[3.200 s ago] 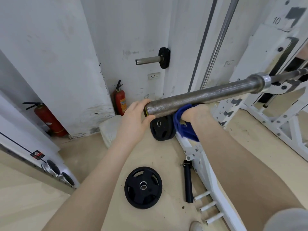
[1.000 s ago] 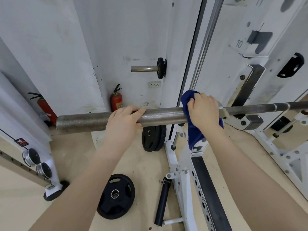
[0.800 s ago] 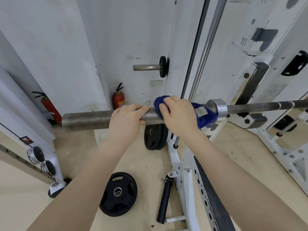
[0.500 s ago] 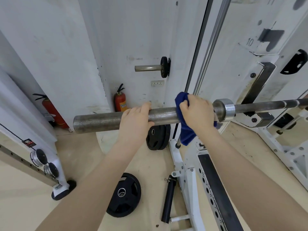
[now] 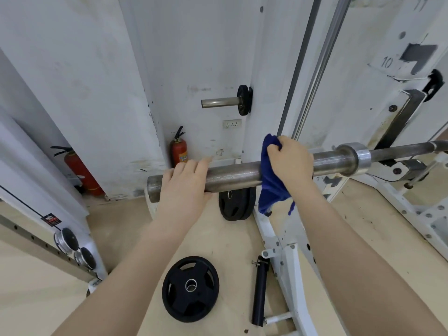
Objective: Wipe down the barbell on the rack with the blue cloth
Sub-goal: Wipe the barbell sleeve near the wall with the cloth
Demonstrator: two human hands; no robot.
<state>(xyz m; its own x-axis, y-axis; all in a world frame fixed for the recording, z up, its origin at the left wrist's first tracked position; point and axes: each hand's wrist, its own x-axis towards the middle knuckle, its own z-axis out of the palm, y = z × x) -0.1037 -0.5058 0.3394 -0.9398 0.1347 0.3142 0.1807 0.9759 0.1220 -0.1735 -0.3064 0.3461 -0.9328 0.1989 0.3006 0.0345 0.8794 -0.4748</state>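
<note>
The steel barbell [image 5: 234,176] lies across the white rack [image 5: 288,248], its thick sleeve pointing left and its thin shaft running off to the right. My left hand [image 5: 185,183] lies over the sleeve near its left end, fingers curled over the top. My right hand [image 5: 291,161] grips the blue cloth [image 5: 270,190] around the sleeve, left of the shiny collar [image 5: 355,158]. The cloth's loose end hangs below the bar.
A black weight plate [image 5: 190,288] lies on the floor below, two more [image 5: 234,203] lean by the rack foot, and a black handle [image 5: 259,291] lies beside it. Two red fire extinguishers [image 5: 179,151] stand by the wall. A plate peg [image 5: 225,101] sticks out from the wall.
My left hand has slid left along the sleeve toward its end. My right hand holds the cloth at about the same spot on the sleeve. The view has shifted left.
</note>
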